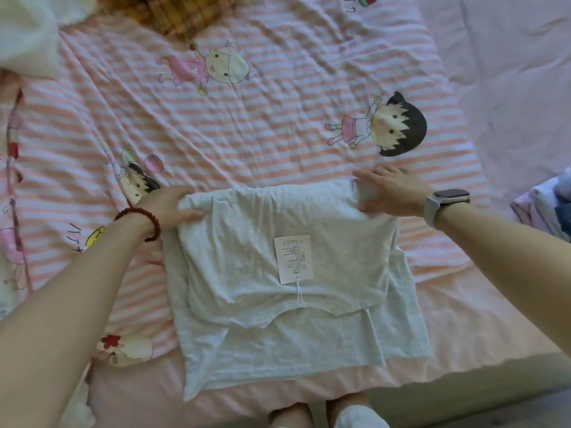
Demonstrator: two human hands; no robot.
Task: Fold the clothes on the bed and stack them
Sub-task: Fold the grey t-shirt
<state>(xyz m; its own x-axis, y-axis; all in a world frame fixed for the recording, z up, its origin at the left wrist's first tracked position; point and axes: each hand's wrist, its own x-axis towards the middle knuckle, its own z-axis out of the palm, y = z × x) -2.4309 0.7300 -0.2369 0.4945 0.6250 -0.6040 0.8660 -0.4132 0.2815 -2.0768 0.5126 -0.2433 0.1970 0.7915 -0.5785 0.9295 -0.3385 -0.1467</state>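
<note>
Grey shirt lies long axis toward bed's near edge; far fold's 2 corners held: left hand pinches, right hand pressed flat, fingers straight.

Light grey T-shirt lies half-folded near the bed's near edge, top half doubled down over the lower half, white paper hang tag face up at its middle. Left hand grips the far-left corner of the fold, thumb on top, fingers under; red bead bracelet on that wrist. Right hand lies flat, fingers spread, on the far-right corner; grey smartwatch on that wrist. Pink-striped cartoon-print sheet covers the bed. Folded clothes stack at the right edge. Yellow plaid garment at the far edge.
</note>
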